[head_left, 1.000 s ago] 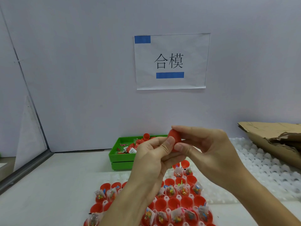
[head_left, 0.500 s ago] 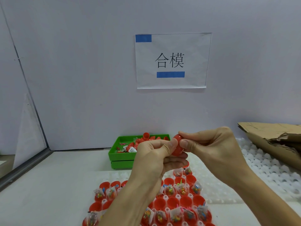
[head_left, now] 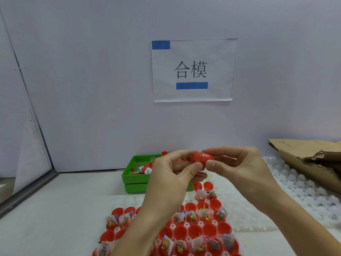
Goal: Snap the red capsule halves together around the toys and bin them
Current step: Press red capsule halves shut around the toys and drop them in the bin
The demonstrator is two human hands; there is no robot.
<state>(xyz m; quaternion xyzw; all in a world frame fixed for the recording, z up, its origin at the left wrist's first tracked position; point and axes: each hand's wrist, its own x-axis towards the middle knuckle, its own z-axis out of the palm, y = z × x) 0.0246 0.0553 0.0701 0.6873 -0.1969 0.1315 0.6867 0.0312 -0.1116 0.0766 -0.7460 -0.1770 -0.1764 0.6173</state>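
Where the head view centres, red capsule (head_left: 202, 159) held level in mid-air between both hands, above the far end of the tray of open halves; seam between its two halves visible near the middle, halves joined along it; whether fully snapped cannot be told.

Left hand (head_left: 173, 174) pinching the left end of the capsule, thumb in front, index finger over the top, remaining fingers curled beneath; right hand (head_left: 239, 169) pinching the right end likewise, thumb tip in front and index finger on top; thumb tips of both hands nearly meeting on the capsule's near face.

Below the hands, on the white worktop (head_left: 60, 209): white moulded tray (head_left: 238, 206) carrying rows of open red capsule halves (head_left: 195, 230); many halves loaded with small clear toy packets (head_left: 191, 217), others bare; forearms crossing over part of the rows.

Behind the hands, against the wall: green bin (head_left: 134, 180) holding red capsules and loose packets, partly hidden by the left hand.

At right: further white moulded sheet (head_left: 304, 191) on the worktop, torn brown cardboard (head_left: 304, 156) lying over its far edge.

On the wall: paper sign (head_left: 193, 70) with two printed characters and two blue strips.
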